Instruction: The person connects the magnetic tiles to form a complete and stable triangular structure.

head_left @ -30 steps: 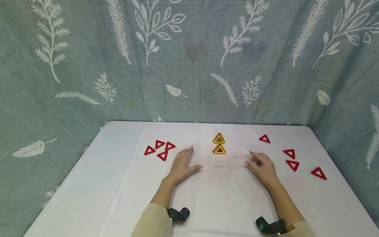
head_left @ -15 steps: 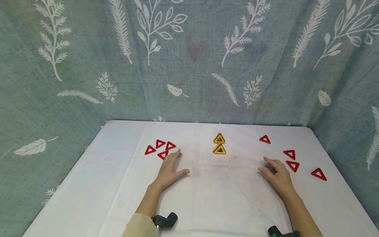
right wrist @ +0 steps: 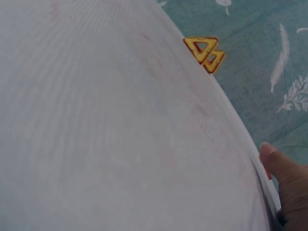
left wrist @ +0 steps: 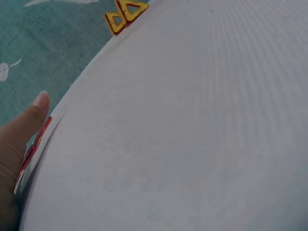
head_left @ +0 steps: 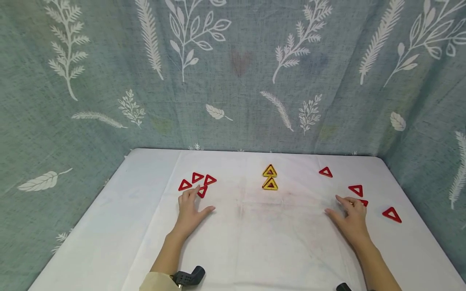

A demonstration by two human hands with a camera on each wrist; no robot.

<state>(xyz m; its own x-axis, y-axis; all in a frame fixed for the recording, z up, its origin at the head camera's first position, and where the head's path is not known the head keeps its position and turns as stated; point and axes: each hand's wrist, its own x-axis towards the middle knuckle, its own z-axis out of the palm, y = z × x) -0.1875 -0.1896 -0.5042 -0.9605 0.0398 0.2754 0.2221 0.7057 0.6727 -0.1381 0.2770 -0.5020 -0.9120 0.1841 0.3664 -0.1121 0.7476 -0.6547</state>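
Observation:
My left hand reaches over the left group of red triangle frames, thumb spread away from the fingers. Its fingertips are beside the lowest red triangle and partly cover it; contact cannot be told. My right hand is over the right side, thumb and fingers apart, hiding most of one red triangle. Neither hand holds anything visible. Only the left thumb shows in the left wrist view, and the right thumb in the right wrist view. Two yellow triangle frames lie point to base between the hands, red showing at their edges.
Further red triangles lie at the right: one far back, one above the covered piece, one near the right edge. A white cloth covers the table. A leaf-patterned curtain stands behind.
My left hand has moved left from beside the yellow triangles to the left red group. My right hand has moved right and now covers part of a red triangle. The triangles have stayed put.

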